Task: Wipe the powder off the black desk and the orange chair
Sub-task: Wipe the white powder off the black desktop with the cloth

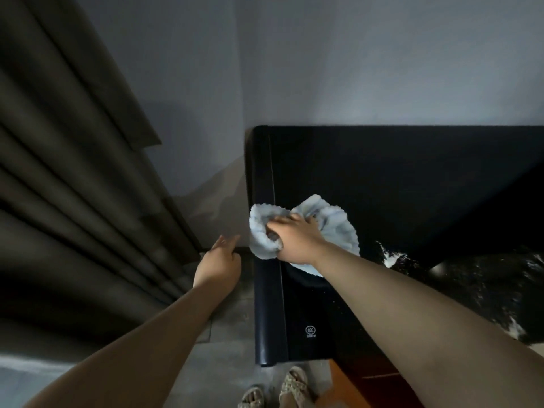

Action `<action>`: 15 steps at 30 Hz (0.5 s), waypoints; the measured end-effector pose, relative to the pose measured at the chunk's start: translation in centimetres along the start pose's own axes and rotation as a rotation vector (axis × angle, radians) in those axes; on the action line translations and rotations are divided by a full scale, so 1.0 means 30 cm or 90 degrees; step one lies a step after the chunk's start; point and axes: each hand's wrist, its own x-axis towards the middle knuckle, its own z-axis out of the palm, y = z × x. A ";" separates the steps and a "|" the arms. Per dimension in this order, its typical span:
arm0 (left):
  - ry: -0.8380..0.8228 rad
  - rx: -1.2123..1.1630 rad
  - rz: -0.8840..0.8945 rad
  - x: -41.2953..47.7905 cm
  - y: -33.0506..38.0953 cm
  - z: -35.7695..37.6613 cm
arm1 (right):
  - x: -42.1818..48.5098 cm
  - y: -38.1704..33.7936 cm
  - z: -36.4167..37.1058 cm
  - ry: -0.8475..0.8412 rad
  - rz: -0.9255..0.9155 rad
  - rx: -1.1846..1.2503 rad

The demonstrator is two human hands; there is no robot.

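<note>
The glossy black desk [397, 178] fills the right half of the head view. My right hand [297, 234] grips a crumpled pale blue cloth [338, 228] and holds it on the desk near its left edge, with part of the cloth hanging over that edge. White powder [391, 259] lies scattered on the desk to the right of the cloth and along the near right side. My left hand [219, 265] hovers just left of the desk edge, palm cupped upward, fingers relaxed, holding nothing. A strip of the orange chair [350, 387] shows under the desk at the bottom.
Dark pleated curtains [73, 187] hang at the left. A grey wall [323, 69] stands behind the desk. Between curtain and desk is grey floor [226, 334]. My sandalled feet [282, 390] stand at the desk's near corner.
</note>
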 end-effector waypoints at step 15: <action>0.017 -0.026 0.015 -0.132 0.031 0.057 | -0.213 -0.028 0.108 -0.016 -0.086 0.051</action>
